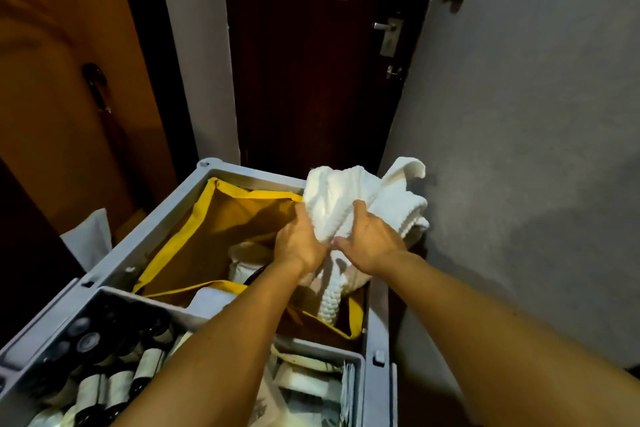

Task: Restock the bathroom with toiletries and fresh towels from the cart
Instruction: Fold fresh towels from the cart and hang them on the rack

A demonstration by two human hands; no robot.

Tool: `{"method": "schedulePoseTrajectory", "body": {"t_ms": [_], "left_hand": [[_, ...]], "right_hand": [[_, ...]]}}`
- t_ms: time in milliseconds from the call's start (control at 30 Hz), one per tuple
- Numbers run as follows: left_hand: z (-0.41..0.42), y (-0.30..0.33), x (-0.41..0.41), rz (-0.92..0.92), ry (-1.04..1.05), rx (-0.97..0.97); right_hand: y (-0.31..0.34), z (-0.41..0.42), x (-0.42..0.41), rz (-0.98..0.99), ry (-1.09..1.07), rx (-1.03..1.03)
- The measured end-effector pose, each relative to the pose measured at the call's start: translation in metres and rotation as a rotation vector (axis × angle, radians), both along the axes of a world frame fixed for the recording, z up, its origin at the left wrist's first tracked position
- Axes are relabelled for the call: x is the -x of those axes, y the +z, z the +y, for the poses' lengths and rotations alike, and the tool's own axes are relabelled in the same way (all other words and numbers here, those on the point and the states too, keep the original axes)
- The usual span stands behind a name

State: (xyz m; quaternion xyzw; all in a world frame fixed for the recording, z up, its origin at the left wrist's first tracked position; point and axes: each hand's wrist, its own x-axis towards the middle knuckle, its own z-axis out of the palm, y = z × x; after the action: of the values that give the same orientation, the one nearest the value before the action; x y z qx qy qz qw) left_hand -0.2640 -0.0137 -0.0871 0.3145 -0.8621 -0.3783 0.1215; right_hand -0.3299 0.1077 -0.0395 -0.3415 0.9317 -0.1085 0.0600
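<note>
A bunched white towel (367, 198) is held over the far right corner of the grey cart (166, 218). My left hand (299, 239) grips its left side and my right hand (372, 241) grips its right side, thumbs close together. A tail of the towel hangs down into the yellow-lined bag (221, 215) in the cart's far bin. More white linen (247, 258) lies at the bottom of that bag, partly hidden by my left forearm.
Near compartments of the cart hold several small dark toiletry bottles (117, 381) on the left and packets (308, 381) on the right. A dark wooden door (311, 80) with a lever handle stands ahead. A grey wall runs close on the right, an orange panel on the left.
</note>
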Motion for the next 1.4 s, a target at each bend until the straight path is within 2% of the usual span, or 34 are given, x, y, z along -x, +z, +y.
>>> {"method": "schedulePoseTrajectory", "body": {"t_ms": [133, 267, 333, 433, 500, 600, 667, 800, 900, 1000, 1100, 1233, 1333, 1400], "left_hand": [[-0.009, 0.008, 0.007, 0.092, 0.016, -0.051], [-0.007, 0.024, 0.007, 0.272, 0.071, -0.412], [-0.005, 0.032, 0.007, 0.332, 0.112, -0.597], [-0.009, 0.051, 0.007, 0.399, 0.135, -1.028], [-0.018, 0.059, 0.011, 0.329, 0.103, -1.126], [-0.014, 0.067, 0.019, 0.135, -0.031, -1.051], [-0.003, 0.068, 0.028, 0.094, -0.082, -0.958], [0.005, 0.058, 0.047, 0.067, 0.119, -0.625], [-0.001, 0.054, 0.05, 0.088, 0.205, -0.487], [-0.009, 0.052, 0.051, 0.112, 0.223, -0.399], [-0.018, 0.051, 0.045, 0.087, 0.178, -0.183], [-0.027, 0.048, 0.039, 0.046, 0.14, -0.024], [-0.025, 0.044, 0.038, 0.045, 0.115, 0.067], [-0.022, 0.04, 0.038, 0.061, 0.115, 0.095]], "right_hand": [[0.013, -0.016, 0.005, -0.375, -0.271, 0.366], [0.017, -0.027, 0.007, -0.537, -0.406, 0.546], [0.021, -0.029, -0.001, -0.493, -0.405, 0.703], [0.025, -0.028, -0.01, -0.222, -0.346, 0.844], [0.023, -0.022, -0.014, -0.124, -0.311, 0.843], [0.017, -0.013, -0.012, -0.115, -0.237, 0.792], [0.016, -0.009, -0.006, -0.121, -0.181, 0.73], [0.006, -0.003, 0.001, -0.209, -0.147, 0.599], [-0.001, -0.001, 0.007, -0.109, -0.327, 0.592], [-0.002, -0.001, 0.022, 0.068, -0.545, 0.301], [-0.001, -0.001, 0.029, 0.056, -0.637, 0.188], [-0.003, -0.001, 0.033, -0.044, -0.723, 0.147], [0.0, -0.001, 0.036, -0.169, -0.742, 0.264], [0.001, 0.0, 0.037, -0.147, -0.723, 0.338]]}}
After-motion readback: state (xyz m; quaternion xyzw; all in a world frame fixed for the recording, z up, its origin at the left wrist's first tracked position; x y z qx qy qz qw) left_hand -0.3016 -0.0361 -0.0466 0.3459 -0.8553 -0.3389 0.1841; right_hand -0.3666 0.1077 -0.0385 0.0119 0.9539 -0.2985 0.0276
